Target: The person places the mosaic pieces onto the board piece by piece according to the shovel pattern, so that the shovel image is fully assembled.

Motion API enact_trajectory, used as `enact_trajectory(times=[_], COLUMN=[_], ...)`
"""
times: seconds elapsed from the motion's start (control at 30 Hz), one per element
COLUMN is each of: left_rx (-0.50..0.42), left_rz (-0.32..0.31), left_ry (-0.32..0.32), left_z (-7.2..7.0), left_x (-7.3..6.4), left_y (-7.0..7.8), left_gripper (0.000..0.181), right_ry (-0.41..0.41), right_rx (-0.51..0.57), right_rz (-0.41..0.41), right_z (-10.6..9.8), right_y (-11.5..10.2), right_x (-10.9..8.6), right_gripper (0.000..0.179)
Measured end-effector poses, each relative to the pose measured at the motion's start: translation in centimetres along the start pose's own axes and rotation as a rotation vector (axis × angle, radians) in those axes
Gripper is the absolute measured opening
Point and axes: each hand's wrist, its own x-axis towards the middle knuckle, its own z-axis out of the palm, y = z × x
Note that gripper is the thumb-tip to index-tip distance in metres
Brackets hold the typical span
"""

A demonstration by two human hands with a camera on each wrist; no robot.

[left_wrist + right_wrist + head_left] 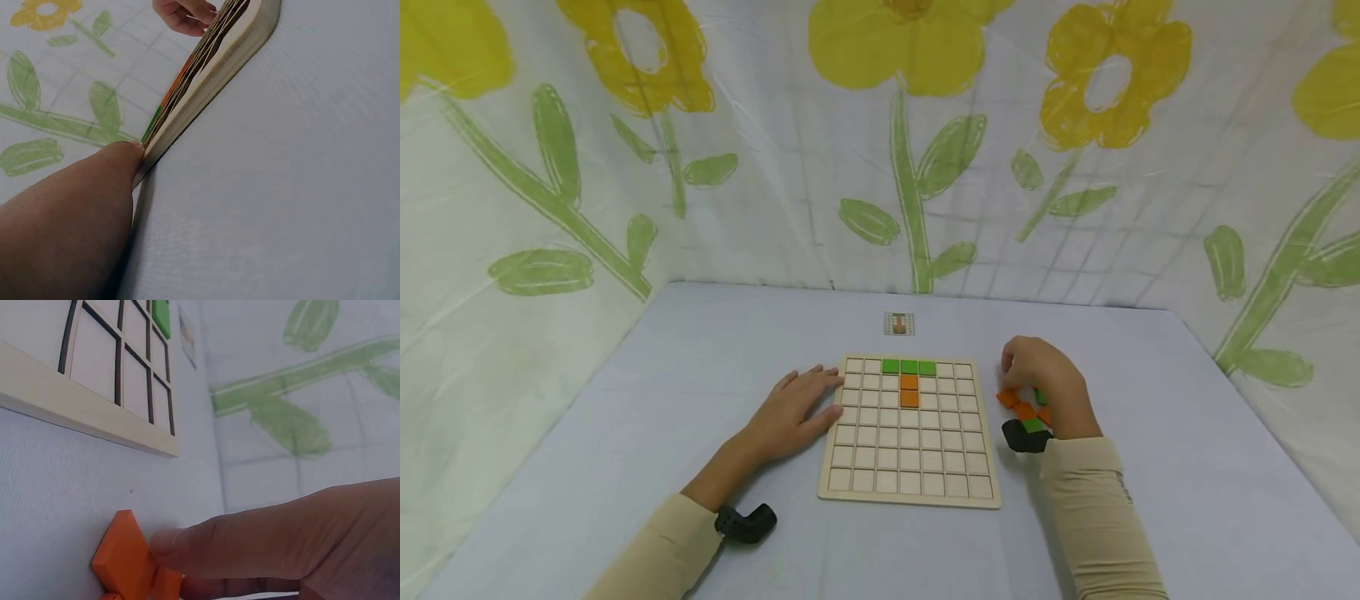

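A wooden grid board point(865, 498) lies flat, with several green tiles point(909, 367) in its far row and two orange tiles point(909, 390) below the middle one. My left hand point(790, 417) rests at the board's left edge, fingers extended and touching the frame. To the right of the board, my right hand point(1041, 371) reaches down with curled fingers over a loose pile. In the right wrist view its thumb point(206, 547) presses against an orange tile point(122, 559); the other fingertips are partly hidden behind the tiles.
Loose orange tiles point(1025, 411) and green tiles point(1033, 425) lie under and beside the right hand. A small pattern card point(899, 323) lies beyond the board. Behind the white table point(737, 333) hangs a flower-painted curtain point(775, 208). Each wrist wears a black device point(747, 524).
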Motion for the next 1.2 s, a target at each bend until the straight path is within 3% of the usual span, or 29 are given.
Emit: enact_trajectory(times=[0.23, 1.2], left_rx=[-0.006, -0.006], left_rz=[-0.016, 0.003], left_ry=[-0.011, 0.011], left_z=[-0.03, 0.06], left_x=[-0.04, -0.04], left_y=[-0.02, 0.02], left_gripper=[0.051, 0.051], right_ry=[-0.023, 0.015], right_rx=[0.0, 0.01], right_rz=[0.011, 0.0], right_z=[0.14, 0.26], right_y=[0.13, 0.17], right_x=[-0.05, 0.06], right_gripper=[0.005, 0.008])
